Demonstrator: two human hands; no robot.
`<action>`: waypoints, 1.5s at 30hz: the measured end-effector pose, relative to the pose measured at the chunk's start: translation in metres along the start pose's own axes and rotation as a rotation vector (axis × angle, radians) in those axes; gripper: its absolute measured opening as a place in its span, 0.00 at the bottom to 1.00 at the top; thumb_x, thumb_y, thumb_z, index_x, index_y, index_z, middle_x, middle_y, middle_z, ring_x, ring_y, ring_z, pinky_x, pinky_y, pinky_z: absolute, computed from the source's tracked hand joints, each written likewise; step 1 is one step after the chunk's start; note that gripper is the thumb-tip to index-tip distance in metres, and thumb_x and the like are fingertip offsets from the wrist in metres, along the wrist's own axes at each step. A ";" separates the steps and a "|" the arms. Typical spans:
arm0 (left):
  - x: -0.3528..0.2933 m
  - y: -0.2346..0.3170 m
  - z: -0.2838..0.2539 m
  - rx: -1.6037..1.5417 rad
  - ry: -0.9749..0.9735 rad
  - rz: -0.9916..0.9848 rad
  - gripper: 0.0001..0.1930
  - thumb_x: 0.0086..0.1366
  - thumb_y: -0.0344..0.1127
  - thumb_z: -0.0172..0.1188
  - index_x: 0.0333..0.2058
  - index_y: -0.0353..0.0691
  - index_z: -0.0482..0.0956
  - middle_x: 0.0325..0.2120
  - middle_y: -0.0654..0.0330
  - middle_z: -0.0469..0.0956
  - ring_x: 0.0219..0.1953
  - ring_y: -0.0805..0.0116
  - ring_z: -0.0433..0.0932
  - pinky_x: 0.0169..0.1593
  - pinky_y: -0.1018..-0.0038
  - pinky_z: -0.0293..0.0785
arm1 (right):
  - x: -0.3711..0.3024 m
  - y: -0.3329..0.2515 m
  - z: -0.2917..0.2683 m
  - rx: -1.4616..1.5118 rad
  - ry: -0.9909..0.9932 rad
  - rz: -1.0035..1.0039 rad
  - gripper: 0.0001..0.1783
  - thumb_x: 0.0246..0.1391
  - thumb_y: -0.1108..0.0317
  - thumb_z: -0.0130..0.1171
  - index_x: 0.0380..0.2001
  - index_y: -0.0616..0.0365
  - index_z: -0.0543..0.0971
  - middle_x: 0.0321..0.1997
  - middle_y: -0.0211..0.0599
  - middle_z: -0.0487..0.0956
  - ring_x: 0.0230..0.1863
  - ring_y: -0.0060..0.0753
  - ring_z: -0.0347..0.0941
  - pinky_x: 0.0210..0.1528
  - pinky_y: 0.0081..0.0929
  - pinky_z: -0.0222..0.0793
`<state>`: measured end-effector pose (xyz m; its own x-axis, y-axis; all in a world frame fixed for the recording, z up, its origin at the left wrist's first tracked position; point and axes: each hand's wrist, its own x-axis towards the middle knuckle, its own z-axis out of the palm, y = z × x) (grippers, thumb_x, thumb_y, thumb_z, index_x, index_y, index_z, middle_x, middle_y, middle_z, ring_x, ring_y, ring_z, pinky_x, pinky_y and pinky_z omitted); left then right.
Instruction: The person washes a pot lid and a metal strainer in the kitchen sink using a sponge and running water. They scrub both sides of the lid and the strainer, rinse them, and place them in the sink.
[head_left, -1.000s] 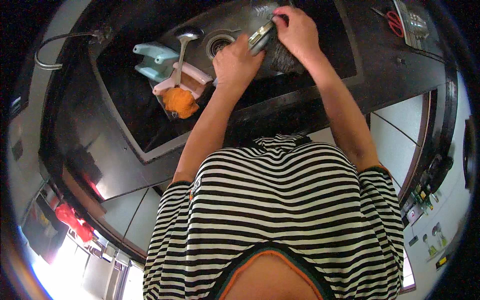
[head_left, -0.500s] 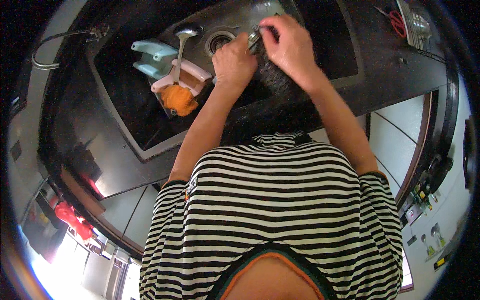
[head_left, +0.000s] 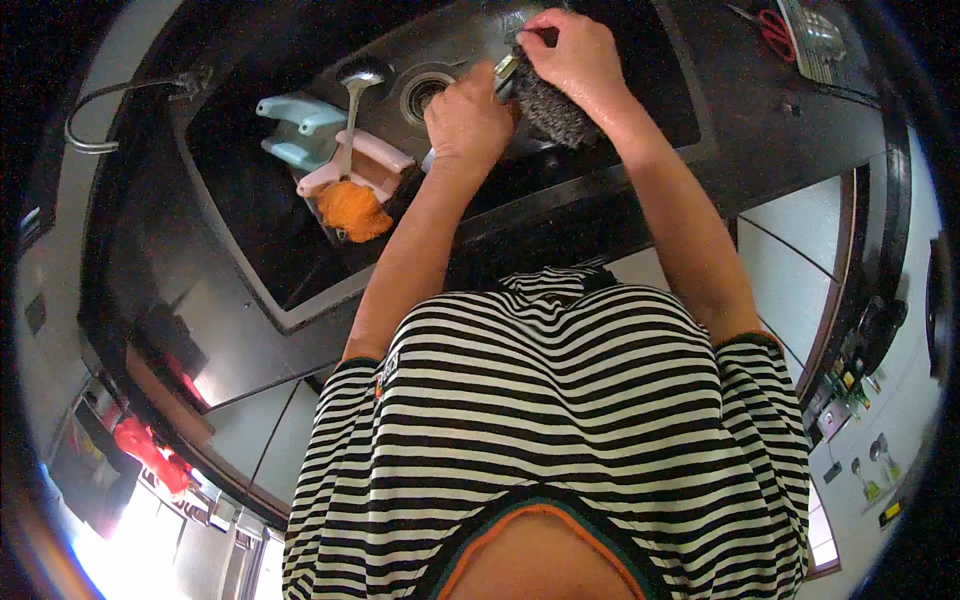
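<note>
Over the sink [head_left: 240, 235], my left hand [head_left: 470, 118] is closed around a slim metal utensil [head_left: 506, 76]. Its shiny part sticks out toward my right hand, and a pale bit shows below the left wrist side; its exact kind is hidden by my fingers. My right hand [head_left: 578, 62] pinches a dark grey shaggy scrubbing cloth [head_left: 550, 108], which hangs down beside the utensil. Left of my left hand, a metal ladle [head_left: 352, 125] leans across a pink plastic holder [head_left: 372, 160] and a light blue one [head_left: 300, 115]. An orange cloth [head_left: 354, 210] lies at their near end.
The round drain [head_left: 424, 95] is just left of my left hand. A curved metal faucet [head_left: 95, 148] stands at the far left. Red-handled scissors [head_left: 776, 36] and a rack with utensils [head_left: 815, 45] sit on the counter at the far right.
The grey scrubbing cloth now hangs more plainly in view below my right hand, which has risen slightly. My left hand keeps its hold on the metal utensil.
</note>
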<state>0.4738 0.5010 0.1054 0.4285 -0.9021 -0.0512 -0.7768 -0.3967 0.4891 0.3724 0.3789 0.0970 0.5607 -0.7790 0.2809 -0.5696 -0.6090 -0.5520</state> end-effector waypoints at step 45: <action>-0.031 -0.013 0.031 -0.013 0.004 0.022 0.16 0.49 0.32 0.62 0.35 0.39 0.66 0.32 0.48 0.77 0.35 0.44 0.77 0.37 0.54 0.72 | -0.049 -0.029 -0.012 0.201 -0.219 0.178 0.14 0.41 0.57 0.65 0.28 0.54 0.82 0.27 0.37 0.82 0.31 0.36 0.79 0.38 0.26 0.73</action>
<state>0.4565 0.5286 0.0739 0.4135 -0.9098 -0.0369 -0.7799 -0.3748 0.5013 0.3536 0.4330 0.1088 0.5910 -0.8067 0.0028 -0.5528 -0.4075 -0.7269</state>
